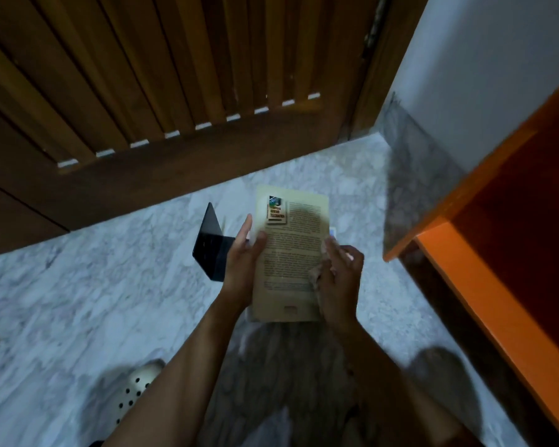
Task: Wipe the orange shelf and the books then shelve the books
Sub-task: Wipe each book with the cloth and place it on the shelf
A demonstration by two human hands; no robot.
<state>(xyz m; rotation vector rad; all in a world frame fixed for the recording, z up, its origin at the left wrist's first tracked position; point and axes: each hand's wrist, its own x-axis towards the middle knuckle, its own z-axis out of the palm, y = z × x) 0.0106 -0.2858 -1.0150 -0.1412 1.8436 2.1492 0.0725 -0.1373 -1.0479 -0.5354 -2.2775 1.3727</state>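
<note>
Gripping the book between both hands, left hand bracing its edge, right hand pressing a cloth, the person is risking dropping it; the orange shelf is sitting right of the hands.

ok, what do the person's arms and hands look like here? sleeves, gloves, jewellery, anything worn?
Both forearms are bare up to the bottom edge of the picture: no sleeves show. The left hand and the right hand are ungloved. No watch, bracelet or ring can be made out, though the picture is dim and motion-blurred, so small items could be missed. No markings are visible.
</note>
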